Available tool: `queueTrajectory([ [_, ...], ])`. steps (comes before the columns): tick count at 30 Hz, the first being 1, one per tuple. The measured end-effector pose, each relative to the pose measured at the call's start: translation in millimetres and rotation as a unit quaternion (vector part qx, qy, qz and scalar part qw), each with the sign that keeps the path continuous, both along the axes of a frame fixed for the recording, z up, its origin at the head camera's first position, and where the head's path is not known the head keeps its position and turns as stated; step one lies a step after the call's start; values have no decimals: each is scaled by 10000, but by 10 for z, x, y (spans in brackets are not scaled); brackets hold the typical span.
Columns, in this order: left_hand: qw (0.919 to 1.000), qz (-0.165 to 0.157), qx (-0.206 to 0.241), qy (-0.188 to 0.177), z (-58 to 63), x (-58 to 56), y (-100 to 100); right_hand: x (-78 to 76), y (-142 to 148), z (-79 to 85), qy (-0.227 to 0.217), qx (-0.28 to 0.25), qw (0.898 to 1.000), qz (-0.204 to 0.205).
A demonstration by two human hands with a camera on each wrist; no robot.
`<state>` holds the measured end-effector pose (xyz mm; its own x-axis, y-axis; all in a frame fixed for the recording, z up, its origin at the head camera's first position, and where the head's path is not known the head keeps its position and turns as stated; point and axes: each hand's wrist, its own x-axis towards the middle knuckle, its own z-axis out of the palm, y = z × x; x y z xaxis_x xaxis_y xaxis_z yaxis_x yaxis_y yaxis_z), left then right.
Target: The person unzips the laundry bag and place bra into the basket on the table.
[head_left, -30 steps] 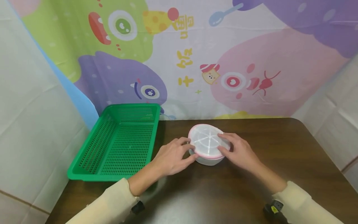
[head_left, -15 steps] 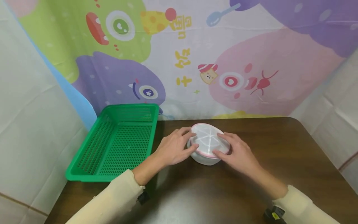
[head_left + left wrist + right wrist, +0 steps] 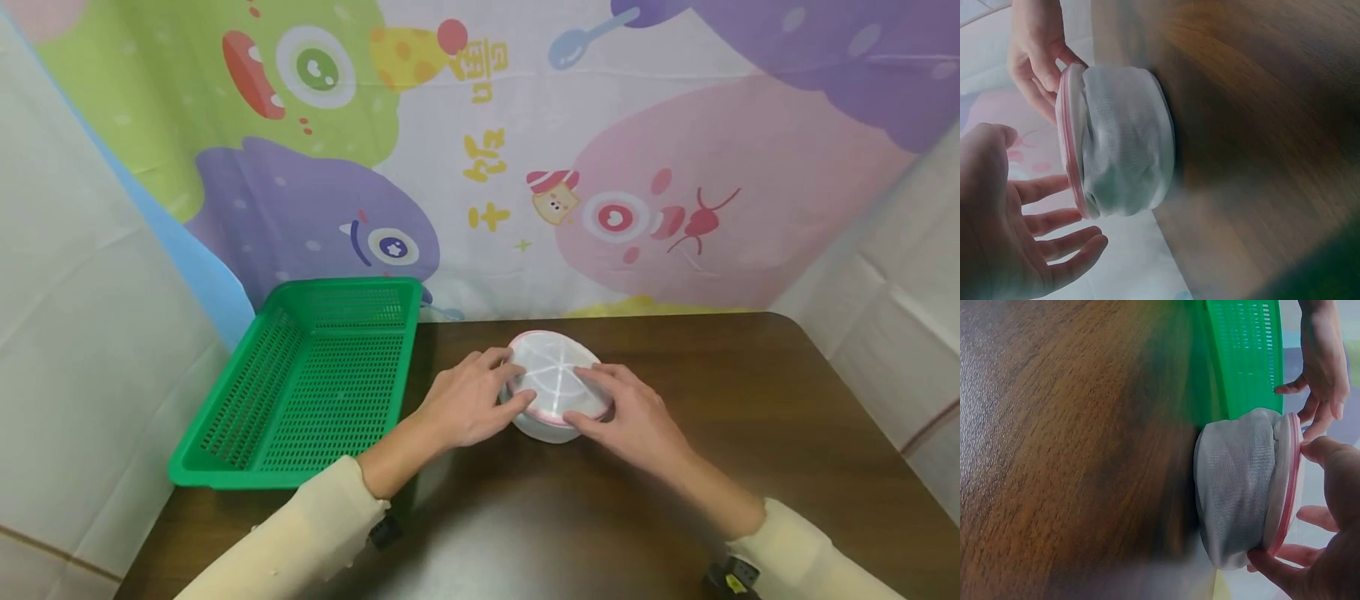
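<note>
A round white mesh laundry bag (image 3: pixel 555 383) with a pink-trimmed zip rim (image 3: pixel 1291 481) sits on the brown table. Its flat lid faces up and its mesh side looks wrinkled. My left hand (image 3: pixel 468 400) lies at the bag's left edge, with fairly straight, spread fingers touching the rim; in the left wrist view this hand (image 3: pixel 1016 231) has its palm partly off the bag. On the other side my right hand (image 3: pixel 637 417) holds the rim, thumb at the front edge and one finger over the lid. In the right wrist view, one finger (image 3: pixel 1269 565) bends down onto the mesh side.
A green perforated plastic basket (image 3: pixel 408 375) stands left of the bag, near my left forearm. Behind the table (image 3: pixel 750 400) hangs a cartoon-print cloth (image 3: pixel 540 275). White tiled walls or sheets (image 3: pixel 67 333) flank the table.
My right thumb has slid left along the front rim, and its index finger lies further over the lid. My left hand has shifted slightly toward the back. The bag stays nearly in place.
</note>
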<state>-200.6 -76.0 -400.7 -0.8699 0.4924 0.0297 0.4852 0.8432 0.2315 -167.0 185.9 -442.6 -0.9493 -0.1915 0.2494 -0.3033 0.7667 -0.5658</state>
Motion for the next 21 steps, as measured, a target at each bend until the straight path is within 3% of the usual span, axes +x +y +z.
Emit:
queueTrajectory([
  [21,9998,-14,-164,59,-10,87,-19,-61,9,-25,224,210,9994,147],
])
